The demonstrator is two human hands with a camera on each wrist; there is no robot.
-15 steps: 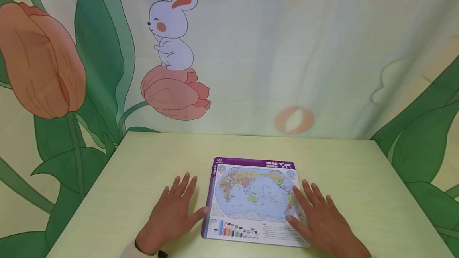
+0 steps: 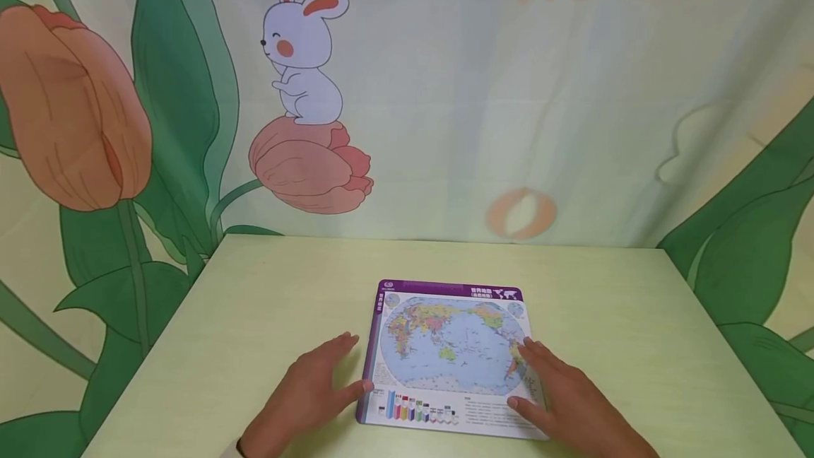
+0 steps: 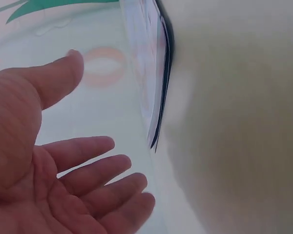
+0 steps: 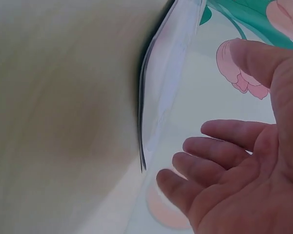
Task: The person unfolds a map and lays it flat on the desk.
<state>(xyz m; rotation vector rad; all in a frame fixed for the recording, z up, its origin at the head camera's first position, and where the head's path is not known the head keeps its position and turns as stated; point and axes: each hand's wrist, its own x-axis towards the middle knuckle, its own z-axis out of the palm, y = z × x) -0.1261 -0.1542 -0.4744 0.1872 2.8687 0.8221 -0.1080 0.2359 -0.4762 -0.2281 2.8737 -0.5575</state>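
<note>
A thin world map board (image 2: 454, 345) with rounded corners and a purple top band lies flat on the table. Beside its left edge is my left hand (image 2: 308, 387), fingers loosely bent and thumb spread toward the board. My right hand (image 2: 572, 398) is at the opposite edge, its thumb and fingertips overlapping the printed side in the head view. Both wrist views show a gap between each palm and the board's layered, slightly bowed edge, seen as a dark rim (image 3: 167, 63) on the left and a thin dark line (image 4: 142, 97) on the right. Neither hand grips anything.
The pale table (image 2: 286, 281) extends around the board on all sides. Behind it hangs a light curtain (image 2: 432, 90) printed with a rabbit (image 2: 308, 55), tulips (image 2: 76, 104) and green leaves.
Both hands have turned from palms down with fingers spread to palms facing inward, with fingers closer together and more bent. The map board has stayed in place.
</note>
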